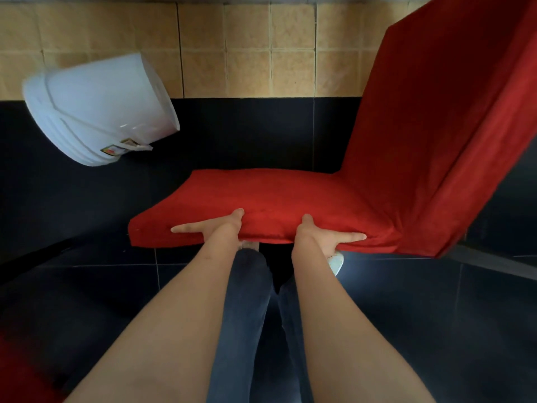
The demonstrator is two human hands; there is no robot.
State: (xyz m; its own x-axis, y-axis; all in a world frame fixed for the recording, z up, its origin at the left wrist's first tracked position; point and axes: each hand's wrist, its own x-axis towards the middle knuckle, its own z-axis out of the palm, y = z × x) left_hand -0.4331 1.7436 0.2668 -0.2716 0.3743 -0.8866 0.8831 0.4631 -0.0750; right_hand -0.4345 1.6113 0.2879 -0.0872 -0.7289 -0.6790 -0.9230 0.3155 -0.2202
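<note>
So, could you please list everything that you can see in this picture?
red chair: one, red fabric cover, centre and right, on the floor
white bucket: one, white, upper left, by the wall
wall: tan tiles above, black band below, at the back
floor: dark tiles, underfoot
red shape: one, bottom left corner, cut off, unclear
legs: two, dark jeans, bottom centre
shoe: one, pale, under the seat
left hand: grips the seat's front edge
right hand: grips the same edge
</note>
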